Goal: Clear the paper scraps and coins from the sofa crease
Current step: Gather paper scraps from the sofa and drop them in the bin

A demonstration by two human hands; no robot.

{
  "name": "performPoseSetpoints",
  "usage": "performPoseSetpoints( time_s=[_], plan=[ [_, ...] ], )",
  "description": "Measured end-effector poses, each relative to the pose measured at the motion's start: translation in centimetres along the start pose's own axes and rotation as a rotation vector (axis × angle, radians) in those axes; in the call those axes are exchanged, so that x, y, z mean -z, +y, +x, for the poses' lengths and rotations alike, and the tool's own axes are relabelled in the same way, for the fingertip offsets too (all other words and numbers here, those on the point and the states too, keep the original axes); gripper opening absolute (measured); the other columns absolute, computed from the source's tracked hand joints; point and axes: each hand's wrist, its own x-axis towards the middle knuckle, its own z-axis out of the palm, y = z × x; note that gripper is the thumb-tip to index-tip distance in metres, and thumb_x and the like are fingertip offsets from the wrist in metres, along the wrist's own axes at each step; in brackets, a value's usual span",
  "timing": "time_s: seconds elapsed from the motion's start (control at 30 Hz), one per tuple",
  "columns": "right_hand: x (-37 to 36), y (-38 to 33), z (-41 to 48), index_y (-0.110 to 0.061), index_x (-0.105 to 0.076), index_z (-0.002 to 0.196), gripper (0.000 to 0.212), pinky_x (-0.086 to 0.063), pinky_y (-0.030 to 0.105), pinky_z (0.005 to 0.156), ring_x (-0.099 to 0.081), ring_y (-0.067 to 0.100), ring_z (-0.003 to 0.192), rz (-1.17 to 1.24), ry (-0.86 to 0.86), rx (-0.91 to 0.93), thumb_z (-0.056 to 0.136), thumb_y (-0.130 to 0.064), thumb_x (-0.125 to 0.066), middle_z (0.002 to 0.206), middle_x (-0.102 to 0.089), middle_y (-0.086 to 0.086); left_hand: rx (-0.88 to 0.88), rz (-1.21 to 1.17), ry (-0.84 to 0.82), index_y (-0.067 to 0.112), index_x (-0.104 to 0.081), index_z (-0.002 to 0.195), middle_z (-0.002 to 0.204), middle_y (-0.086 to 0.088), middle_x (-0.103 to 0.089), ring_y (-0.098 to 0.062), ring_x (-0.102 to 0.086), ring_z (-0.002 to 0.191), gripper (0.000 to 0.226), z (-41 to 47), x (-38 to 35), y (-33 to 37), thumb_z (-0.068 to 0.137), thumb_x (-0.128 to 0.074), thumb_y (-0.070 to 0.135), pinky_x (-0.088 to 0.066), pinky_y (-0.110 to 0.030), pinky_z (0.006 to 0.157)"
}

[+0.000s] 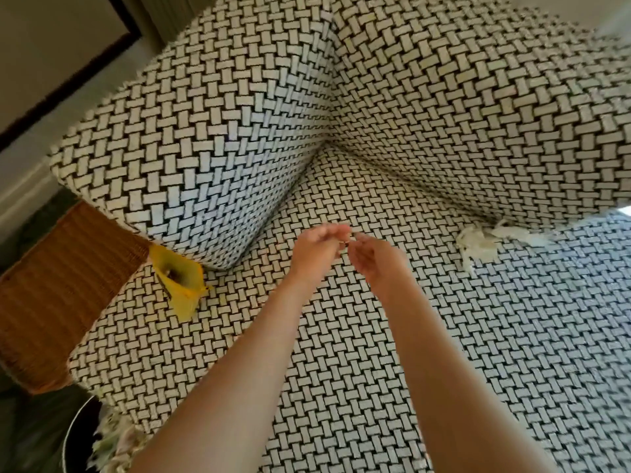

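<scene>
Risk: left hand (pixel 317 247) and right hand (pixel 375 257) touch fingertips, grip too blurred to tell; a fumble could drop something into the crease (pixel 409 184) near paper scraps (pixel 478 240) at 3 o'clock.

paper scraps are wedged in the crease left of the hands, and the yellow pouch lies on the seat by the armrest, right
Wrong side: the head view shows the paper scraps wedged in the crease right of the left hand and right hand. The yellow pouch does lie on the seat by the armrest.
</scene>
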Motion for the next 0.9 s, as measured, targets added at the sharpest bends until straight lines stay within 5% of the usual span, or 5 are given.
performPoseSetpoints(
  time_s=[0.17,0.3,0.43,0.67,0.9],
  plan=[
    [4.9,-2.2,2.1,-0.001,-0.062,0.108,0.020,-0.054,0.027,0.084,-0.060,0.012,0.076,0.002,0.070,0.058,0.092,-0.003,-0.052,0.077,-0.061,0.005,-0.017,0.180,-0.008,0.013,-0.066,0.106,0.118,-0.001,-0.064,-0.012,-0.057,0.107,0.024,1.5,-5.0,0.1,0.092,-0.048,0.007,-0.046,-0.021,0.093],
    [8.6,-2.4,4.3,-0.014,-0.061,0.110,0.033,-0.051,0.027,0.069,-0.057,0.013,0.078,-0.483,0.331,0.323,0.083,0.001,-0.053,0.103,-0.061,0.006,0.016,0.261,0.063,0.015,-0.065,0.109,0.131,-0.003,-0.057,-0.003,-0.055,0.078,0.022,2.5,-7.0,-0.7,0.094,-0.050,0.013,-0.042,0.000,0.057],
    [12.3,-3.1,5.3,-0.026,-0.025,0.143,0.076,-0.013,0.044,0.114,-0.010,0.028,0.143,-1.246,0.465,0.658,0.079,-0.002,-0.060,0.156,-0.006,0.005,-0.005,0.514,0.030,0.020,-0.056,0.124,0.150,-0.004,-0.029,-0.022,-0.034,0.136,0.033,4.0,-8.9,-1.1,0.091,-0.053,0.015,-0.028,-0.022,0.106],
    [16.4,-5.2,8.2,-0.033,0.011,0.146,0.109,0.008,0.037,0.109,0.018,0.024,0.142,-1.312,0.225,0.595,0.076,-0.026,-0.071,0.154,0.022,0.000,-0.038,0.852,-0.197,0.021,-0.012,0.149,0.158,-0.007,0.005,-0.022,0.004,0.146,0.073,6.0,-12.2,-1.6,0.091,-0.056,0.023,-0.006,-0.043,0.119],
    [17.3,-6.9,9.5,-0.015,-0.039,0.140,0.059,-0.030,0.041,0.112,-0.032,0.024,0.137,-1.195,0.291,0.701,0.086,-0.006,-0.059,0.148,-0.034,0.005,-0.137,0.909,-0.368,0.024,-0.007,0.150,0.157,-0.002,0.012,-0.022,0.009,0.145,0.080,6.5,-15.6,-2.3,0.088,-0.058,0.025,0.002,-0.048,0.118]
  ],
)
